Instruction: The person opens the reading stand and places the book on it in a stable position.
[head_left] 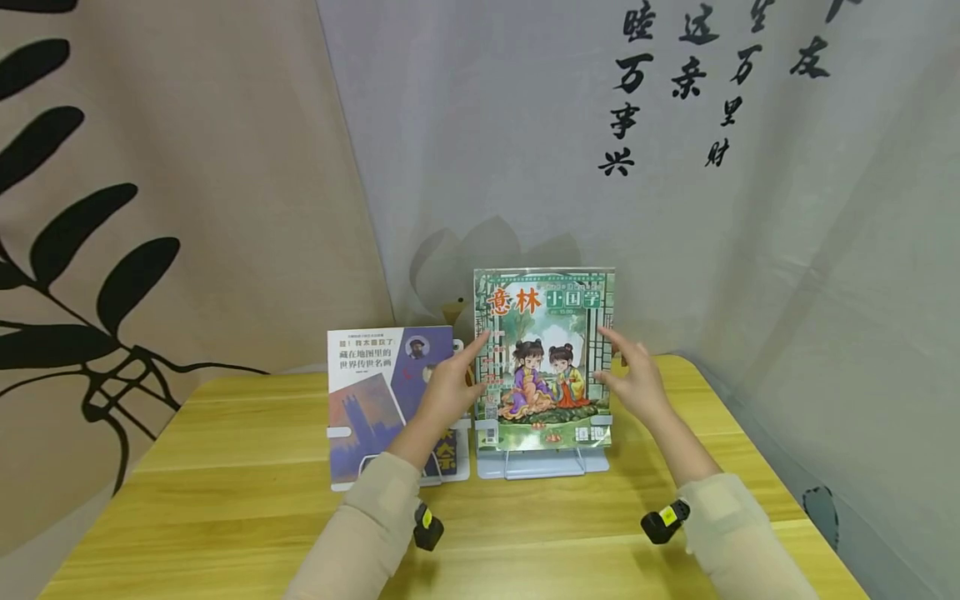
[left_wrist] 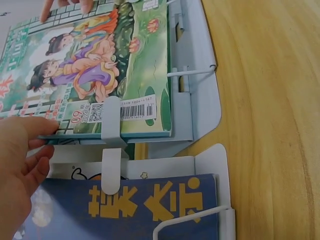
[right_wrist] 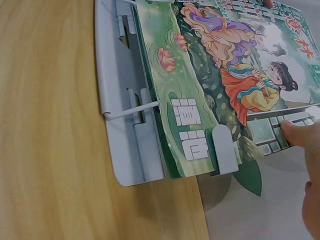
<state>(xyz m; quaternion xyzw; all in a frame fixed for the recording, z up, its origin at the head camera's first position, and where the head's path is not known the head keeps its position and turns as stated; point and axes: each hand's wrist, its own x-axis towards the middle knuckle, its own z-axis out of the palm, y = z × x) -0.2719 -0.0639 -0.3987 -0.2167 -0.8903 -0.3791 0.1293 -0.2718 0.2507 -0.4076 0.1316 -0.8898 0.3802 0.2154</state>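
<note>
A green magazine (head_left: 555, 350) with two illustrated children on its cover leans upright on a pale metal book stand (head_left: 543, 465). My left hand (head_left: 447, 390) holds its left edge. In the left wrist view one digit lies on the cover and other fingers curl beside the edge. At the right edge, my right hand (head_left: 637, 379) holds the magazine; its thumb (right_wrist: 292, 132) presses the cover, and the fingers behind are hidden. White clips (left_wrist: 112, 120) overlap the cover near its lower corners, and a wire prop (right_wrist: 132, 111) touches its bottom.
Left of the magazine, a purple-and-white book (head_left: 382, 375) leans on a second stand (head_left: 462, 467), partly behind my left forearm. Both stand on a yellow wooden table (head_left: 247, 467). A printed curtain (head_left: 480, 125) hangs behind. Black wrist cameras (head_left: 666, 522) sit at my cuffs.
</note>
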